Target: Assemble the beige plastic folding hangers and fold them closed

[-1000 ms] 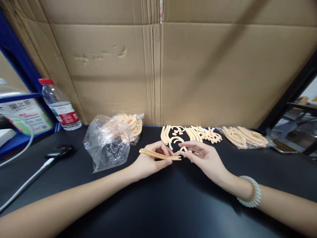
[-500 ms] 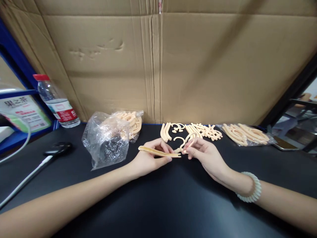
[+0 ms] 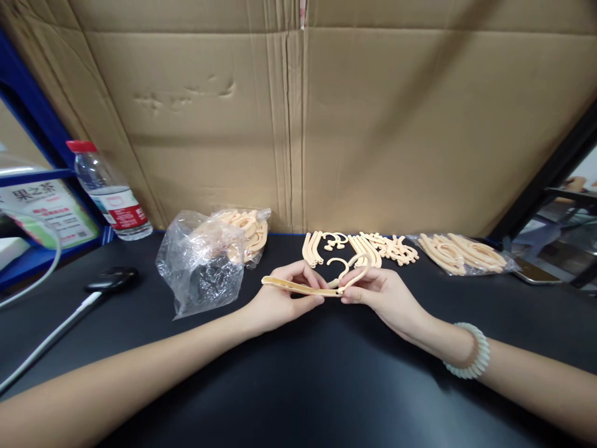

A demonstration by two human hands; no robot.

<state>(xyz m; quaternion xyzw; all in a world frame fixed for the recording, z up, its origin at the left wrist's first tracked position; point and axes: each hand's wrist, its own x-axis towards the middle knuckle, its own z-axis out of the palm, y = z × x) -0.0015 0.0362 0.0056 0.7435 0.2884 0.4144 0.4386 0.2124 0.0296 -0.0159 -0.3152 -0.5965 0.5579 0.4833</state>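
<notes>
My left hand (image 3: 290, 292) is closed on a beige plastic hanger arm (image 3: 298, 287), which lies nearly level and points toward my right hand. My right hand (image 3: 380, 289) pinches a second curved hanger piece (image 3: 365, 269), its lower end touching the right end of the arm. Between the hands rises a beige hanger hook (image 3: 344, 264); its base is partly hidden by the fingers. Just behind, on the black table (image 3: 298, 386), lie several loose hanger arms (image 3: 310, 250), a few hooks (image 3: 335, 238) and a heap of small connector pieces (image 3: 398, 250).
A crumpled clear bag (image 3: 200, 261) with beige parts stands left of the hands. Further left are a water bottle (image 3: 119, 202) and a black device (image 3: 111, 279) on a white cable. At right are a flat bag of hanger parts (image 3: 461, 254) and a phone (image 3: 538, 272). Cardboard (image 3: 420, 124) stands behind.
My right hand has turned and come slightly left and down, bringing its curved piece against the end of the hanger arm. My left hand stays almost where it was.
</notes>
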